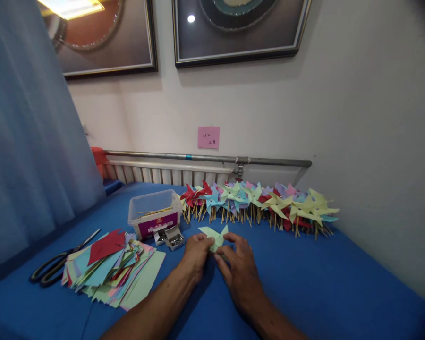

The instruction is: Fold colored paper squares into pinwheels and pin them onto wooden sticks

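A pale green paper pinwheel (216,236), partly folded, is between my two hands above the blue table. My left hand (198,249) pinches it at the lower left, with the thumb near its middle. Around its right side curl the fingers of my right hand (238,262), the index fingertip against the right-hand blade and the thumb near the lower edge. The paper's lower part is hidden by my fingers. Just beyond my left hand sit small open boxes of metal pins (175,238).
A clear plastic tub (154,203) holds thin sticks. Black-handled scissors (58,262) lie left of a pile of coloured paper (109,271). Finished pinwheels on sticks (258,200) line the table's back, before a radiator (166,175) and pipe (145,155). A blue curtain (31,132) hangs at left.
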The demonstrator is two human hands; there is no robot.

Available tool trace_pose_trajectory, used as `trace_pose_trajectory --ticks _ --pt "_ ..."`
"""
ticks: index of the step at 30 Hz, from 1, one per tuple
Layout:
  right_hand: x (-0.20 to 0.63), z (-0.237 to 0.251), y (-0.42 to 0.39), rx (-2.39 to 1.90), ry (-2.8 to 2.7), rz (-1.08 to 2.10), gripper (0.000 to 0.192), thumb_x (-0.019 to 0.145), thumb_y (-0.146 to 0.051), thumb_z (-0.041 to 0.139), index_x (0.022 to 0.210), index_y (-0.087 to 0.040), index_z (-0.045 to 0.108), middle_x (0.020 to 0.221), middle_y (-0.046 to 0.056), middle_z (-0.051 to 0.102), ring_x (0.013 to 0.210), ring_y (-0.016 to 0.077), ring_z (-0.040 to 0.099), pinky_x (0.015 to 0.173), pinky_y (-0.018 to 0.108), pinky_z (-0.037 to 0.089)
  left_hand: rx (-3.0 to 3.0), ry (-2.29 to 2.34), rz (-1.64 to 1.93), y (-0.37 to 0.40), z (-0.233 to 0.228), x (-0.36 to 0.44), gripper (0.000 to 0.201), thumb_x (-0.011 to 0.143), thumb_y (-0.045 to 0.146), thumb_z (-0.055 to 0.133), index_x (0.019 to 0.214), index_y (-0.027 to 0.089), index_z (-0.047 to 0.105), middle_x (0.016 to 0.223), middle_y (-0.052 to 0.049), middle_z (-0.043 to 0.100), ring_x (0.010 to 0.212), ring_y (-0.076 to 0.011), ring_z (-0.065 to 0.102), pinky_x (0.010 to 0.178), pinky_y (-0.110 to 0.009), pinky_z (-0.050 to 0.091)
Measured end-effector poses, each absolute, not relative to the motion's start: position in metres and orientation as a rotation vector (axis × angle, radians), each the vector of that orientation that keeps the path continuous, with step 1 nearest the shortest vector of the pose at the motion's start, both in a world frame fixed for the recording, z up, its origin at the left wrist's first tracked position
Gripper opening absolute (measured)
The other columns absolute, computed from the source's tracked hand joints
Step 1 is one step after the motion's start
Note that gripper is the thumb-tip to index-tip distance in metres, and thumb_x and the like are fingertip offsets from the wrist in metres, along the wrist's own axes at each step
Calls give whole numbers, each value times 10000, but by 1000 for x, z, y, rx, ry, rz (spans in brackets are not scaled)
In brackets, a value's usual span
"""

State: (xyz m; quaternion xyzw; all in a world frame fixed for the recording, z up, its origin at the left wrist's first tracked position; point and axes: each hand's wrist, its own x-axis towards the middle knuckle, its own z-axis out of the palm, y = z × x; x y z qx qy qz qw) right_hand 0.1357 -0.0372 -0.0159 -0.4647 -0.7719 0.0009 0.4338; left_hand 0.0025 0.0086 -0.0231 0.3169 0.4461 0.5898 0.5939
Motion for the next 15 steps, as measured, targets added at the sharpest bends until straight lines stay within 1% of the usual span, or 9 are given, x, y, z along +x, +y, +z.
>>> trace_pose_trajectory --ticks 3,8,12,15 --pt "136 -14 -34 -1211 -1828 98 127 916 -252 580 846 -254 687 1120 93 600 1073 281 577 932 458 459 775 1078 1380 7 -20 6 303 550 306 769 599 190 494 500 53 495 464 -71 387 492 -229 280" --pt "135 -14 -29 -1300 -1646 444 198 875 -349 575 753 -228 674 907 57 615 883 238 608 829 372 469 854 1103 1374 4 -17 7 312 552 337 746 563 198 467 475 67 441 460 -62 325 482 -233 234" --pt "134 -14 -22 -1384 -1544 676 275 803 -404 586 602 -217 606 718 19 582 680 197 560 680 326 429 844 1090 1377 1 -15 8 282 544 325 737 571 192 490 485 70 433 468 -59 311 483 -234 220" --pt "135 -12 -18 -1428 -1492 733 288 742 -414 601 535 -218 558 656 6 556 621 178 517 631 311 388 819 1080 1364 1 -15 8 279 526 313 735 566 196 485 484 68 438 470 -64 331 488 -237 228"
